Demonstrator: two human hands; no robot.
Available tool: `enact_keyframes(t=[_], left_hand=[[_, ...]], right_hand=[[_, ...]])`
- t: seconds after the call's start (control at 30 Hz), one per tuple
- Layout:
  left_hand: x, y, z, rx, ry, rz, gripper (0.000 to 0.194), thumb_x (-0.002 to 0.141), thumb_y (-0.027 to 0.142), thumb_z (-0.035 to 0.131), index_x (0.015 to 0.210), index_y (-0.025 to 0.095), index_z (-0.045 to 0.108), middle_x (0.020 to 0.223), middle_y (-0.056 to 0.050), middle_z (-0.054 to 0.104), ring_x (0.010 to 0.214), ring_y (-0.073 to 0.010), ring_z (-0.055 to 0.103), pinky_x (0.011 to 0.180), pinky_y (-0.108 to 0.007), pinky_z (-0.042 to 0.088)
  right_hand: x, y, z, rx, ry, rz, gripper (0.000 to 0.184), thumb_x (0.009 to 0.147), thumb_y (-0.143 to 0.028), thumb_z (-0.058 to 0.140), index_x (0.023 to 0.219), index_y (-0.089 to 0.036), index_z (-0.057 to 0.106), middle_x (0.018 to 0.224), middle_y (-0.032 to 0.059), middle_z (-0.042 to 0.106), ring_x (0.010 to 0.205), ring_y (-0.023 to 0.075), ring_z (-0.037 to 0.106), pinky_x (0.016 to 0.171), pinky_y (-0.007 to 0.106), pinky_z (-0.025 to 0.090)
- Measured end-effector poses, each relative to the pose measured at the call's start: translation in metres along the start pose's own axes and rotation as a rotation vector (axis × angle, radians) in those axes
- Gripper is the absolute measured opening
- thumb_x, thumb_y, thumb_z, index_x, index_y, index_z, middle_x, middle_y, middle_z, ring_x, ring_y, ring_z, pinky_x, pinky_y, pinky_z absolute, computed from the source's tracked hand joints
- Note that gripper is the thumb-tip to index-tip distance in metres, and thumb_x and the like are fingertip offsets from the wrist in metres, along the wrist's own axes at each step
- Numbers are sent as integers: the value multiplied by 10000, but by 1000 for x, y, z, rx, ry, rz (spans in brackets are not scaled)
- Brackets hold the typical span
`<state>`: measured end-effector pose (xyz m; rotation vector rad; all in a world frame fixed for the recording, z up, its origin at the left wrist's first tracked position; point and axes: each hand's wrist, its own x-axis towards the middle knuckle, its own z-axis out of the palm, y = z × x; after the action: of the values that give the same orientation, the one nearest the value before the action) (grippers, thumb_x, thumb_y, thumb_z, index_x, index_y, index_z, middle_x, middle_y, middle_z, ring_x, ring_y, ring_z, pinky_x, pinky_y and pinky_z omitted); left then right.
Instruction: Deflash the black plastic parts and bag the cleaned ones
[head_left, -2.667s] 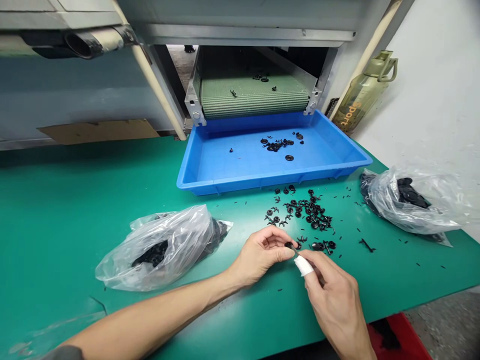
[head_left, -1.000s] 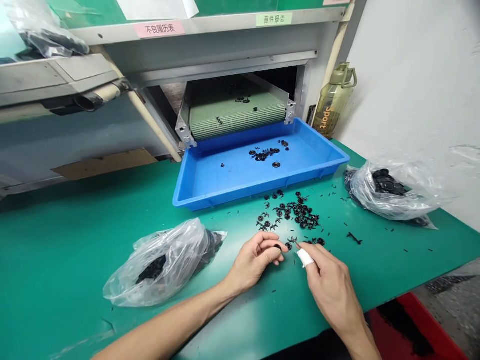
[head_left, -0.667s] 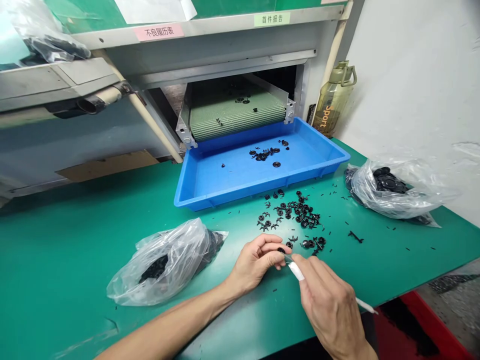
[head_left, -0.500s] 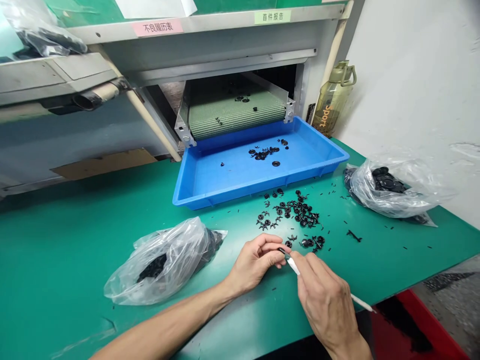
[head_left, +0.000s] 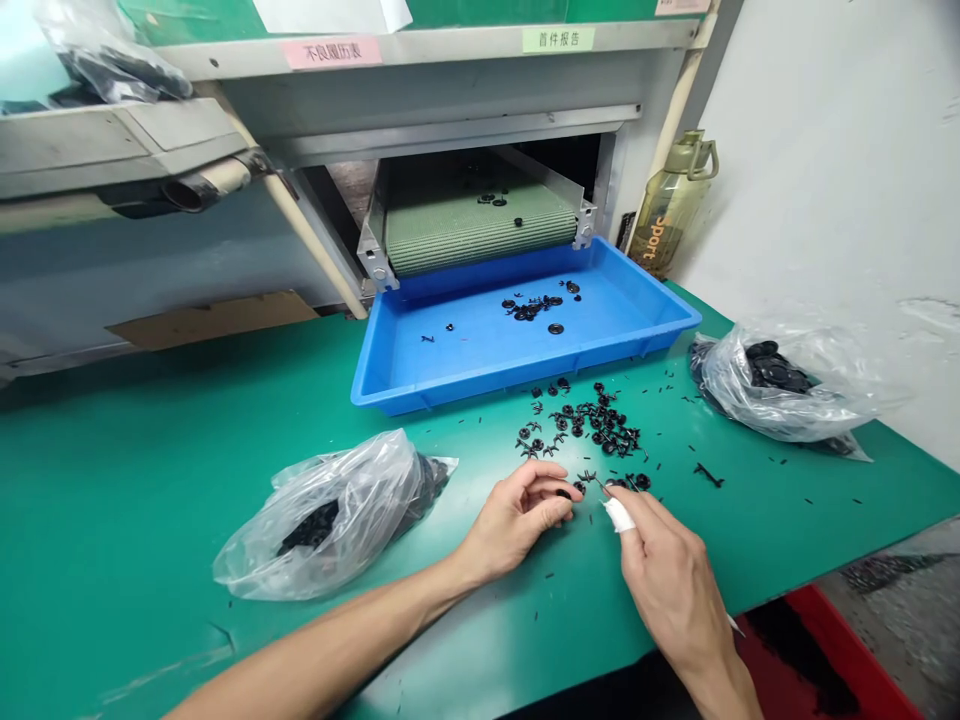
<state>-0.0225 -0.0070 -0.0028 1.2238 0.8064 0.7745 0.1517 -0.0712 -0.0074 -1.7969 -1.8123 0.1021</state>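
The right hand (head_left: pixel 667 570), gripping a slim tool (head_left: pixel 736 626), is easing off toward three o'clock, leaving the left hand (head_left: pixel 510 520) pinching a black part (head_left: pixel 564 494).

Pink label (head_left: pixel 332 52) on the metal shelf edge (head_left: pixel 457 44): "不良履历表"; green label (head_left: pixel 558 40), farther right along it: "首件报告"; bottle (head_left: pixel 673 198) by the wall (head_left: pixel 817 190): "Sport" in orange (lettering runs sideways); cut-off pink label (head_left: pixel 682 6) at top right: unreadable.
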Motion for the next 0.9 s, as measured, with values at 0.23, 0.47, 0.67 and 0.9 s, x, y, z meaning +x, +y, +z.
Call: enact_keyframes(t=[0.23,0.47,0.67,0.9], left_hand=[[22,21,-35,653,356,170,170,852,145,433,929,175,582,928,-31,527,821,-151,517,766,-296,422],[55,24,-54,1001,113,139,197,905,261,478,928,183,657,885,-39,515,875,-189,518,785,-309,399],[47,30,-53,947,175,198,110,908,228,471,858,187,560,804,0,520,772,-153,477,727,-278,370],[18,26,-23,181,54,-48,219,793,354,667,810,156,574,691,-2,595,603,-113,513,580,-239,396]], right_hand=[[-6,6,7,-126,122,-136,337,946,-206,332,1075,-165,640,885,76,688,657,165,655,521,255,453],[-8,9,6,-102,93,-138,328,934,-183,343,1092,-169,630,907,71,680,689,160,657,525,242,450],[-10,11,8,-89,97,-141,341,942,-199,333,1111,-164,626,908,76,676,690,158,653,526,236,454],[-11,1,-1,14,102,-69,328,943,-207,348,1099,-191,637,902,61,684,707,152,663,569,233,492]])
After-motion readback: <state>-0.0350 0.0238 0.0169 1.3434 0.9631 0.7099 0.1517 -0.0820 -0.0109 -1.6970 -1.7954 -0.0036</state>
